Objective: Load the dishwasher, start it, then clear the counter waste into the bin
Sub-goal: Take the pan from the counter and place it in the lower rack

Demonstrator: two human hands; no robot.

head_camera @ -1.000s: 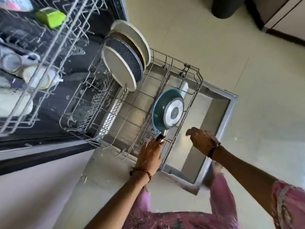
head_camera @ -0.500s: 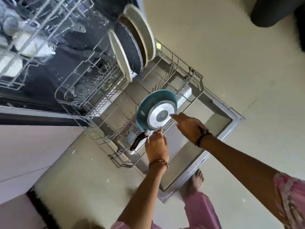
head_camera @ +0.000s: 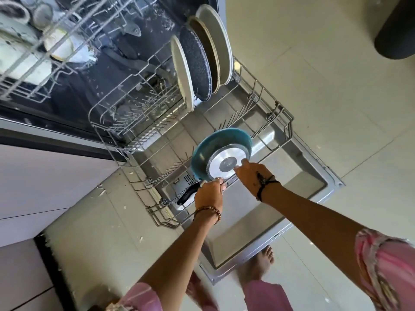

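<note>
A teal frying pan (head_camera: 203,151) with a silver base stands on edge in the pulled-out lower rack (head_camera: 285,122) of the dishwasher. Its black handle (head_camera: 187,195) points down to the left. My left hand (head_camera: 208,195) grips the pan where the handle meets the rim. My right hand (head_camera: 252,176) touches the silver base with its fingertips. Several plates (head_camera: 183,72) stand upright at the rack's far end, one of them dark and speckled.
The open dishwasher door (head_camera: 298,198) lies flat under the rack. The upper rack (head_camera: 33,55) at top left holds bowls and cups. A dark bin (head_camera: 395,30) stands on the tiled floor at top right. My bare foot (head_camera: 265,258) is beside the door's corner.
My right hand moved left from the air beside the rack onto the pan's base. The pan's handle swung down to the left, and my left hand stayed at the handle's root.
</note>
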